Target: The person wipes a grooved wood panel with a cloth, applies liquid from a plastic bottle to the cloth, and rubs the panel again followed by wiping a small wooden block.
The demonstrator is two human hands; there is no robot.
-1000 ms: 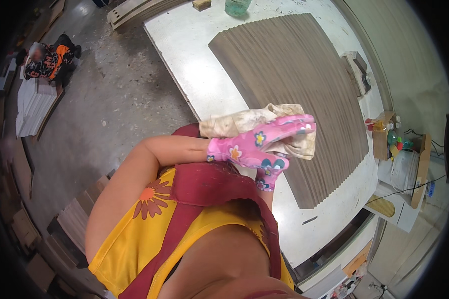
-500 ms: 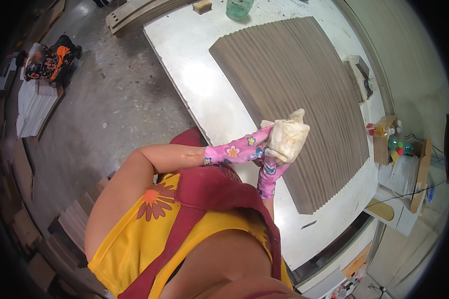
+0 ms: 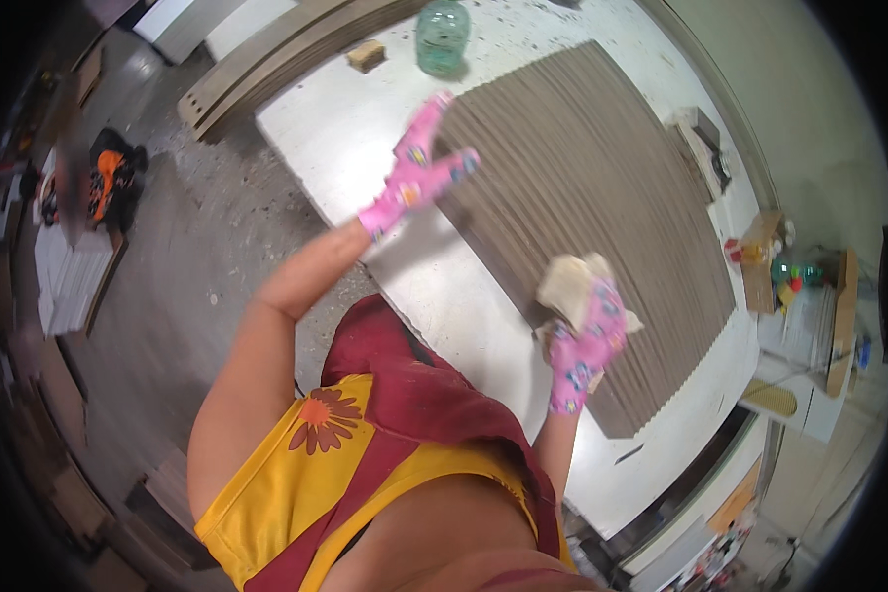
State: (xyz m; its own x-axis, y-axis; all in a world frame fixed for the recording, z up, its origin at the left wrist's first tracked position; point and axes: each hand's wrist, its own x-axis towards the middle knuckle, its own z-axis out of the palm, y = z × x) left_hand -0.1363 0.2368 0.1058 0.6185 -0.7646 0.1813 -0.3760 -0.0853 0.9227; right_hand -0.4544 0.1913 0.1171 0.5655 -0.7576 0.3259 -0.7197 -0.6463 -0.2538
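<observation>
My left hand (image 3: 412, 178), in a pink flowered glove, is open with thumb and fingers spread. It is at the left edge of a broad row of grey-brown ribbed strips (image 3: 592, 178) laid side by side. My right hand (image 3: 590, 340), gloved the same way, is closed on a bunched cream cloth (image 3: 564, 284) over the near part of the strips. Whether the cloth touches them I cannot tell. The strips lie on a white tabletop (image 3: 306, 138).
Beyond the strips stand a greenish clear jar (image 3: 442, 39) and a small tan block (image 3: 366, 56). Long brown boards (image 3: 266, 69) lie along the far left table edge. Boxes with bottles (image 3: 794, 296) are on the right. A person (image 3: 109, 183) is by a stack of panels at left.
My hands were together at the cloth and have parted. The left has let go and moved far and left, opening; the right has shifted slightly right with the cloth.
</observation>
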